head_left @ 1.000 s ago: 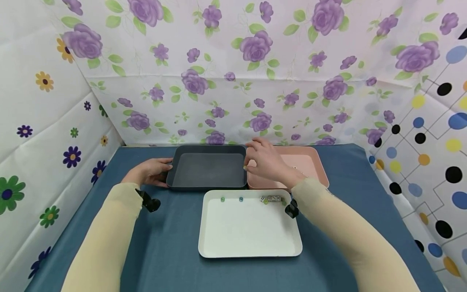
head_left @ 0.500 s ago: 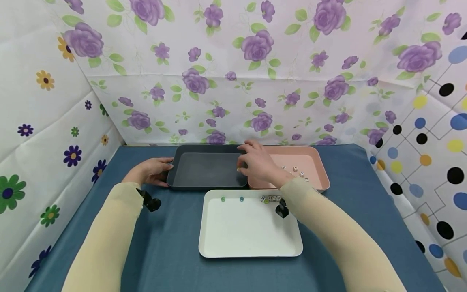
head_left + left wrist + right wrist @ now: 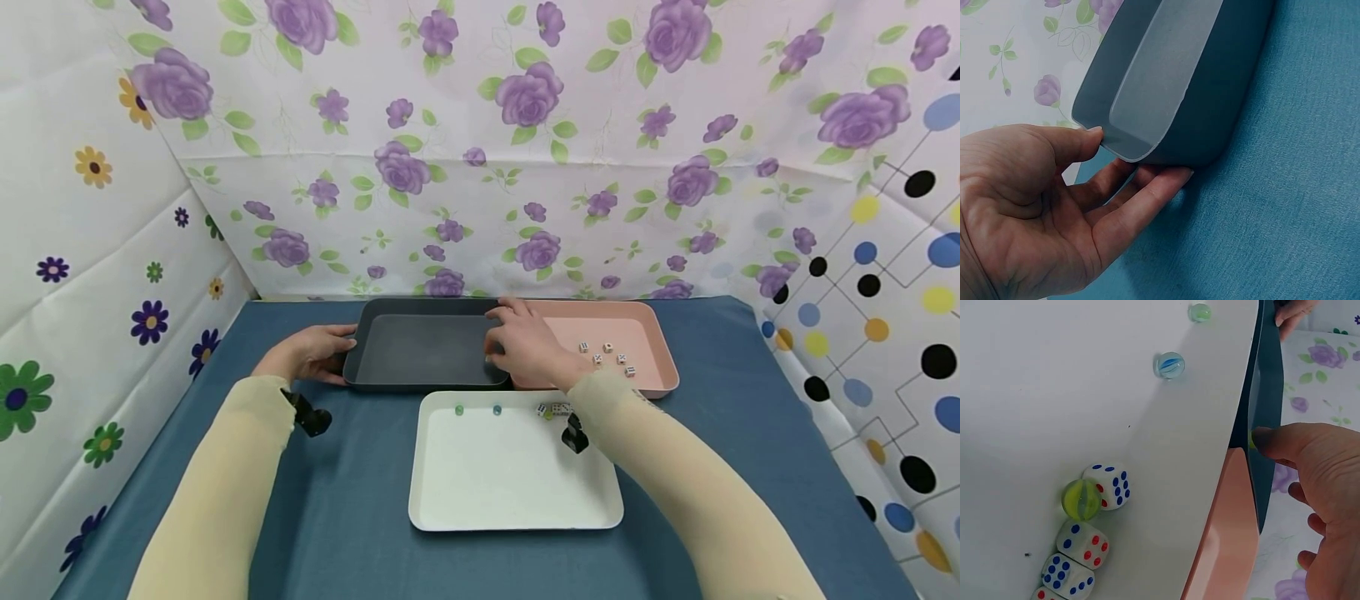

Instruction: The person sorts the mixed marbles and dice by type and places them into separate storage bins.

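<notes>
My left hand (image 3: 315,352) grips the left end of a dark grey tray (image 3: 367,342). In the left wrist view its thumb lies on the tray's rim and the fingers press the outer wall. Over the dark tray's right end is my right hand (image 3: 521,340), thumb and fingers drawn together. A small yellow-green marble (image 3: 1252,440) shows at its thumb tip in the right wrist view, mostly hidden. In front, a white tray (image 3: 517,483) holds a green marble (image 3: 1200,312), a blue-streaked marble (image 3: 1171,365), a yellow-green marble (image 3: 1081,500) and several dice (image 3: 1082,542).
A pink tray (image 3: 645,333) stands against the dark tray's right side, with several dice (image 3: 608,347) inside. Blue cloth (image 3: 345,500) covers the table. Flowered cloth (image 3: 465,200) rises behind the trays, and patterned cloths hang at both sides.
My right hand has moved left from the pink tray's edge to over the dark tray, uncovering dice in the pink one. The left hand keeps its place.
</notes>
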Tool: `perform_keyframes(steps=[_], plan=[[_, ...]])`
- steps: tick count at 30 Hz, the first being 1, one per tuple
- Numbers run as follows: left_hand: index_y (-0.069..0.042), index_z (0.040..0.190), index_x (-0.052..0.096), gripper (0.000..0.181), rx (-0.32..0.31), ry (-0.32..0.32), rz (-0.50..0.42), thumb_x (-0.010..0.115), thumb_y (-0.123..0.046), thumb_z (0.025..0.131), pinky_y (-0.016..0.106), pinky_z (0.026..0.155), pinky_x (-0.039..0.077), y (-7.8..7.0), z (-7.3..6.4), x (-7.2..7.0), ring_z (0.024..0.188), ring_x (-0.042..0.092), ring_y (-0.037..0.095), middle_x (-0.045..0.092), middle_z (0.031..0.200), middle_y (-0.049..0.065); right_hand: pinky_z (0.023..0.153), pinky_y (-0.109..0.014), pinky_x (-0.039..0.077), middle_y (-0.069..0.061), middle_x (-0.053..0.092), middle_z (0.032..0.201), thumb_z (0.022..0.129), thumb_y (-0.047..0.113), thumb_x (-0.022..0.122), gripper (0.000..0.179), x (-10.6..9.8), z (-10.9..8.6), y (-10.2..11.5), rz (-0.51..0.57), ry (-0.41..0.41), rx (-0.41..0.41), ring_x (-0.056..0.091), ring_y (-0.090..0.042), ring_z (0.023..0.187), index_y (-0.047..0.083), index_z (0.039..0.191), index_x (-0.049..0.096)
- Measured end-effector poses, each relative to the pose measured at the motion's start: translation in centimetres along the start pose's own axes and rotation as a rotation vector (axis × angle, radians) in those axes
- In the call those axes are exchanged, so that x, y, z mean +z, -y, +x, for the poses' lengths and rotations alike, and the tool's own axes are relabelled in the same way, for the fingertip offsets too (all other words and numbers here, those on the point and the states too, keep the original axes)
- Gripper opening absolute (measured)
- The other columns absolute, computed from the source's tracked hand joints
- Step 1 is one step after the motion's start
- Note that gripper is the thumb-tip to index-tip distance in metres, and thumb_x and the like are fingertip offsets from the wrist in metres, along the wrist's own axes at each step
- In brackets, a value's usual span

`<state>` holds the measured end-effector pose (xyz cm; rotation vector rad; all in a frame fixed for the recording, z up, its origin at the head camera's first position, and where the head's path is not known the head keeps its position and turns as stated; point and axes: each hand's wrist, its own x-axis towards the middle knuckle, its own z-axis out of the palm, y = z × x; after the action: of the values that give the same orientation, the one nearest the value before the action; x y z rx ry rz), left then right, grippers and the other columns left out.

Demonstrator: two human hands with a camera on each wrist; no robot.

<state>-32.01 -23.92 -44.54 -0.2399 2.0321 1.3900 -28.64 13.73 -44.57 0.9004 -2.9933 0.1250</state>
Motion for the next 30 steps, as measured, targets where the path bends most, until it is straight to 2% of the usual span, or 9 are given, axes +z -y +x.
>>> perform_keyframes(steps=[12,20,30], plan=[[-0.024,0.167,0.013,0.059,-0.003,0.002,-0.004,0.038,-0.018,0.114,0.051,0.088,0.058,-0.1,-0.1,0.0,0.129,0.054,0.043,0.038,0.155,0.028,0.124,-0.051,0.012,-0.003,0.041,0.159,0.097,0.036,0.074,0.016,-0.6,-0.5,-0.8,0.080,-0.009,0.026,0.016,-0.030,0.154,0.029,0.111,0.078],[-0.024,0.167,0.013,0.059,-0.002,0.003,-0.001,0.038,-0.018,0.114,0.050,0.088,0.058,-0.1,0.0,0.0,0.130,0.054,0.042,0.038,0.155,0.027,0.124,-0.050,0.010,-0.004,0.042,0.158,0.097,0.034,0.074,0.016,-1.1,-0.9,-1.0,0.079,-0.052,0.033,0.016,-0.032,0.154,0.026,0.110,0.079],[-0.025,0.167,0.013,0.059,-0.005,0.002,-0.009,0.039,-0.017,0.114,0.050,0.088,0.058,0.0,0.0,-0.1,0.129,0.055,0.042,0.039,0.155,0.028,0.123,-0.053,0.017,-0.008,0.047,0.154,0.096,0.030,0.076,0.012,-2.0,-1.6,-1.9,0.089,-0.134,0.003,0.022,-0.034,0.152,0.024,0.105,0.079]])
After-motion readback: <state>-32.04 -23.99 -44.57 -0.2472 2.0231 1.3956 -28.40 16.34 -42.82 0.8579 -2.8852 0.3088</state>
